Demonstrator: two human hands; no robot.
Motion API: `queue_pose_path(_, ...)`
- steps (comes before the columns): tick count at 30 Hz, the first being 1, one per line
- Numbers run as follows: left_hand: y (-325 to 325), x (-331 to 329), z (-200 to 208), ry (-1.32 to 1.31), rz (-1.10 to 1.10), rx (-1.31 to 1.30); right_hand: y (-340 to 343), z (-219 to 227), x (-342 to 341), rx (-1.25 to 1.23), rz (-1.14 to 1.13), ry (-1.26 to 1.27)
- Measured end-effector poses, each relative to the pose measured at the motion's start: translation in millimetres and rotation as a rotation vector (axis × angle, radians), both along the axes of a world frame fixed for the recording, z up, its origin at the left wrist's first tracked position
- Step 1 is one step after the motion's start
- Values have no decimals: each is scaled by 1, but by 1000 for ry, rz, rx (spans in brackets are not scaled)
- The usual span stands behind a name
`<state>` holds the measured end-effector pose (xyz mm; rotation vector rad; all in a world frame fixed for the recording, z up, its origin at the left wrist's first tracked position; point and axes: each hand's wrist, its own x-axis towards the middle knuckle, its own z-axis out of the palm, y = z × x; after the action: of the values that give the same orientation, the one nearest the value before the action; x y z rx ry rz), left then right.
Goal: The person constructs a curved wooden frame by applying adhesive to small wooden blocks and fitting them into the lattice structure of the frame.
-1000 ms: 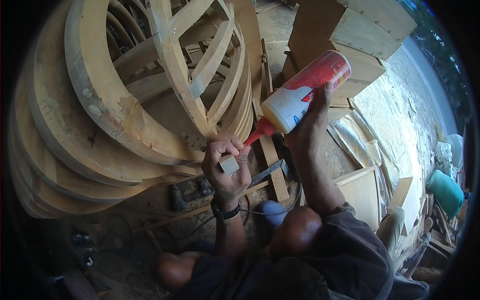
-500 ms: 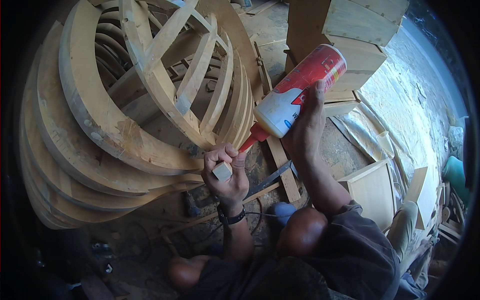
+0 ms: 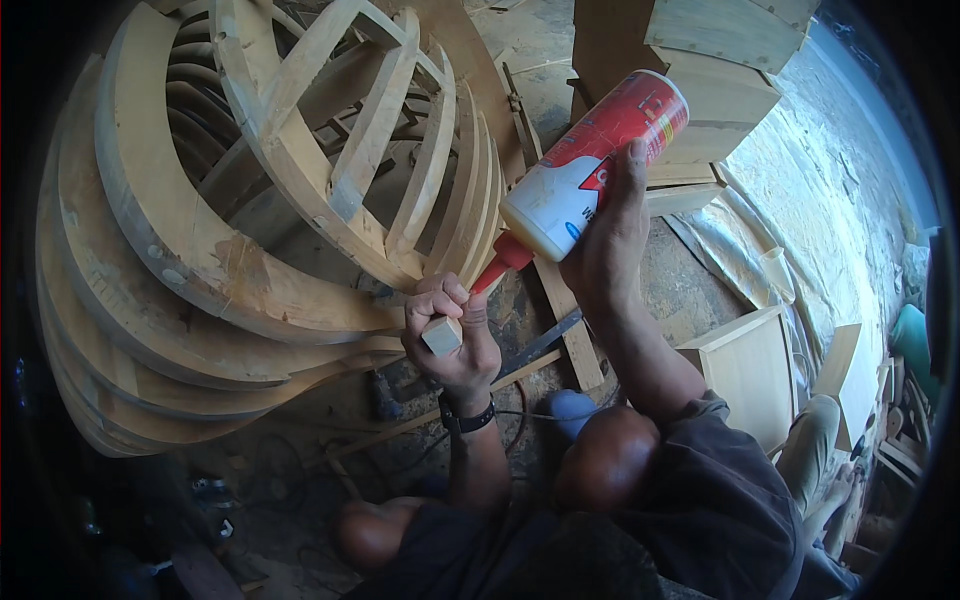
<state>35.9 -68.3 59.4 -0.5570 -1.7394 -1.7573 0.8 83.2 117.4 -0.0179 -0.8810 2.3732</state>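
Small wooden block (image 3: 441,336), frame centre, gripped end-out in left hand (image 3: 455,335); fingers curled tight around it. Red nozzle of glue bottle (image 3: 590,165) pointed down-left, tip just beside block, contact unclear. Bottle clasped in right hand (image 3: 610,235), fingers wrapped round its white lower body. Versus a second ago: nozzle brought closer to block, hands moved lower in frame; gluing judged about to start. Curved wooden frames (image 3: 200,250) stacked at left, touching neither hand. Wooden boxes (image 3: 720,40) upper right.

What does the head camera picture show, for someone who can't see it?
The right hand tips a red-and-white glue bottle, its red nozzle aimed at a small wooden block gripped in the left hand. A big stack of curved wooden frames stands just behind.
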Motion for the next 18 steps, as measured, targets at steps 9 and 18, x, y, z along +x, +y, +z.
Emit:
queue_pose_path(9, 3, 0, -7, 74, 69, 52, -3, -12, -5, -102, 55, -55)
queue_pose_path(18, -1, 5, 2, 99, 151, 103, -9, -10, -3, -111, 135, -93)
